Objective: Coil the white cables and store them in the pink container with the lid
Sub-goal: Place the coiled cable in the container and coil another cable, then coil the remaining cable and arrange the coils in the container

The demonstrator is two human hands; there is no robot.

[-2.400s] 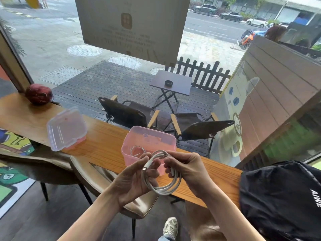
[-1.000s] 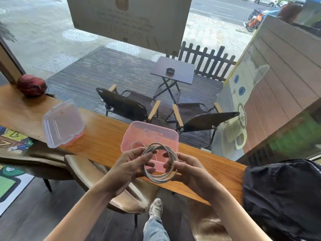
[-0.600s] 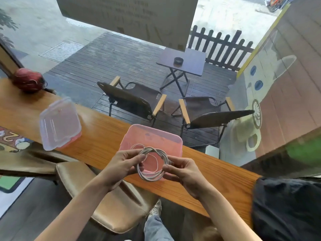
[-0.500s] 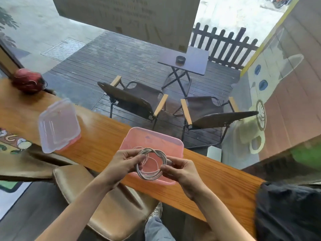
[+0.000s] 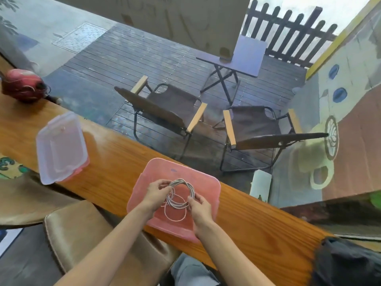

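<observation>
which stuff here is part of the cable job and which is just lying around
Job: coiled white cable, thin white cable already inside, open pink plastic container, clear lid, left hand, right hand.
Lying about: dark red ball, black bag.

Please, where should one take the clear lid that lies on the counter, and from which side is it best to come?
Grip the lid at its near short edge, coming from above and from the person's side. It lies flat on the wooden counter, apart from the pink container, its rim free all round. Both hands now hold the cable coil.
</observation>
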